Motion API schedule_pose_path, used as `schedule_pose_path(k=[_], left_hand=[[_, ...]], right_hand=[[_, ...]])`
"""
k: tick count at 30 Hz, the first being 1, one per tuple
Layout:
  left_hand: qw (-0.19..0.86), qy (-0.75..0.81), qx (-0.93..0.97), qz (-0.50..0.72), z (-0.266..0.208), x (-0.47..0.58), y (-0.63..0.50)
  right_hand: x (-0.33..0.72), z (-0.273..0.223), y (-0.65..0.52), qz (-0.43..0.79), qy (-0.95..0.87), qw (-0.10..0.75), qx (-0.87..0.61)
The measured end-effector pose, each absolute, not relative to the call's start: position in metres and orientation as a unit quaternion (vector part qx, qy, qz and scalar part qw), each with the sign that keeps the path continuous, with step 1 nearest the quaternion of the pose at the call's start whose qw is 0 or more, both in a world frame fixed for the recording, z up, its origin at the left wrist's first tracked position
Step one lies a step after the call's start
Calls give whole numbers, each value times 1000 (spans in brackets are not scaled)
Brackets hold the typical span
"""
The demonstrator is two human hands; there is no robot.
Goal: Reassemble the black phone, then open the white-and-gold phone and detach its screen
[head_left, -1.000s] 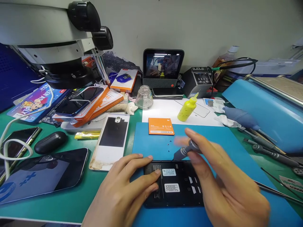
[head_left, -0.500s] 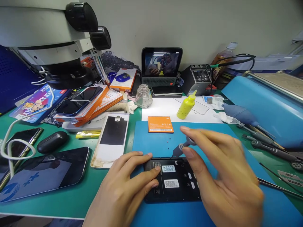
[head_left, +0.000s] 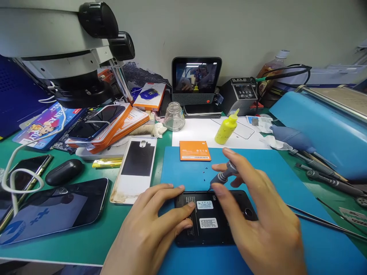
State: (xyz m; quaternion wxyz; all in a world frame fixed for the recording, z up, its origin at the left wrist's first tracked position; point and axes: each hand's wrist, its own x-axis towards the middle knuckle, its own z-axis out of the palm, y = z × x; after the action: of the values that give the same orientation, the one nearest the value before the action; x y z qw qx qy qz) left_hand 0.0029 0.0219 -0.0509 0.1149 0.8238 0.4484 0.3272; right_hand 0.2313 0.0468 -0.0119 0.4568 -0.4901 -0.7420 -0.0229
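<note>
A black phone without its back cover lies on the blue mat, with white labels on it. My left hand is closed on the phone's left end, fingertips at the far edge and on the surface. In my right hand is a grey screwdriver, tilted. One finger rests near its top end and the thumb lies by its shaft. The tip meets the phone's far edge near the MI logo. Several tiny screws lie on the mat just beyond. An orange battery sits farther back.
A white back cover lies left of the mat. Behind the mat stand a yellow bottle and a glass jar. Tweezers lie at right. A microscope overhangs the left, above stacked boxes and phones.
My right hand has shifted left and its fingers have changed position around the screwdriver, uncovering the phone's camera end. My left hand and the phone stay in place.
</note>
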Motion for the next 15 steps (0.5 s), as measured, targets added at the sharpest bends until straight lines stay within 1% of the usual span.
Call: schedule_pose_path(k=[2,3,5,6,8,10,15], left_hand=[[115,450,823,328,-51,3,22],[117,452,820,329,-51,4,22],[127,460,814,332,-51,5,22],[132,463,810,334,-50,5,22],[134,463,808,337,-48,6,23],[127,461,809,341,-47,6,23],[130,466,806,341,-45,6,21]], right_hand=[[228,-15,43,-8,-728,473,-496],[226,-14,39,28,-706,502,-500],[220,-11,32,159,-641,572,-487],[218,-9,28,232,-609,593,-473],[213,-7,22,332,-573,597,-452],[209,-7,20,359,-567,587,-453],[206,-13,23,337,-581,576,-466]])
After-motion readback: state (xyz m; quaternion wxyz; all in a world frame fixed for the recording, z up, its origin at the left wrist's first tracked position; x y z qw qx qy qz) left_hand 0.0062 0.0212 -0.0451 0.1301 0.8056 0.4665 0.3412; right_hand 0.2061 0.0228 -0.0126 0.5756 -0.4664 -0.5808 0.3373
